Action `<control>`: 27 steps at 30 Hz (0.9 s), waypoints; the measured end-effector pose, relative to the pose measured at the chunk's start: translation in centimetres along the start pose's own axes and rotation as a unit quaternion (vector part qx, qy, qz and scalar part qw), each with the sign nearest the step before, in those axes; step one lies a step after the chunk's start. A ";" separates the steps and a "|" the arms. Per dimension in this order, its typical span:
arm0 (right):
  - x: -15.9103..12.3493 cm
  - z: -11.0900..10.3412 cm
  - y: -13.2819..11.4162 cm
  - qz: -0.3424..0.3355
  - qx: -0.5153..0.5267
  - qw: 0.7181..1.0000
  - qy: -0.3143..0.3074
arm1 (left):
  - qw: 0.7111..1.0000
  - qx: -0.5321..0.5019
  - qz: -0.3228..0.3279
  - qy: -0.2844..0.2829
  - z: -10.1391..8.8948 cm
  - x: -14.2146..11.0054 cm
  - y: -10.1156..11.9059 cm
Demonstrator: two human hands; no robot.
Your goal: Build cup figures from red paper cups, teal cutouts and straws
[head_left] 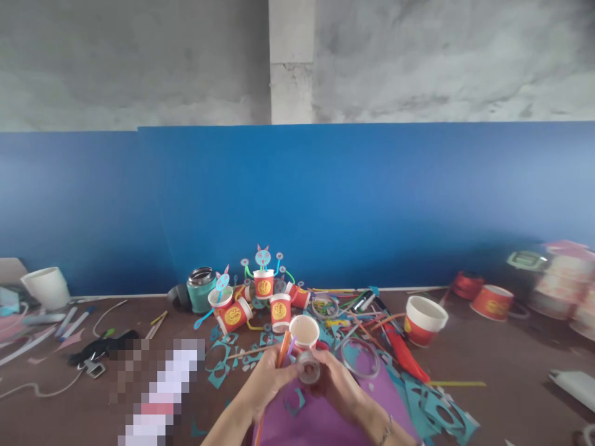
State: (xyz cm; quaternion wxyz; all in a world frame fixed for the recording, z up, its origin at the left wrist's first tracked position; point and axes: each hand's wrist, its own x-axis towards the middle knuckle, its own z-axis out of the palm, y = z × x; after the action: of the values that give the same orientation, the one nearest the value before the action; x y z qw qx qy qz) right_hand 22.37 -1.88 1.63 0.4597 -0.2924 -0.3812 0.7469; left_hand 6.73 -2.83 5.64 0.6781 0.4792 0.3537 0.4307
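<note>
My left hand (268, 379) is closed, with a long orange stick (283, 350) and a thin purple stick (292, 345) rising from its grip. Between both hands is a small roll of clear tape (308, 368). The fingers of my right hand (339, 385) are closed round the roll's right side, while my left thumb reaches its left side. Just beyond the fingertips a white-lined red paper cup (304, 331) stands with its mouth up. Under my hands lies a purple sheet (290, 427). Motion slightly blurs the fingers.
Decorated red cups (264, 285), some tipped over, cluster at the back beside a teal flask (201, 290). Teal paper scraps (434, 402) and a tape ring (360, 358) lie around. A red pouch (404, 353) and another cup (424, 320) are at right; a blue partition (325, 204) stands behind.
</note>
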 end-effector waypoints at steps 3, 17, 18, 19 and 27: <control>-0.1 0.1 -0.4 -0.011 0.004 1.000 -0.023 | 0.999 -0.006 0.044 0.003 0.0 0.2 -0.3; -0.8 1.2 -1.3 -0.026 -0.051 0.998 0.003 | 1.000 -0.009 -0.010 0.006 0.0 -0.4 0.3; -0.7 1.1 -1.1 -0.026 -0.049 0.998 0.010 | 1.000 -0.012 -0.009 0.005 0.1 -0.3 0.2; -0.6 1.0 -1.0 -0.025 -0.044 0.999 0.014 | 1.000 -0.019 -0.011 0.002 0.1 -0.3 0.0; -0.5 0.6 -1.1 0.020 0.017 0.999 0.028 | 0.993 -0.106 -0.048 0.003 -1.4 0.4 -1.6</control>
State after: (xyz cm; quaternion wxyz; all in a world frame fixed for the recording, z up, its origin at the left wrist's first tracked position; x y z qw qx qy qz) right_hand 22.55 -2.21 2.91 0.4597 -0.3128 -0.3492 0.7542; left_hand 6.02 -2.27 3.65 0.7436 0.3862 0.3308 0.4342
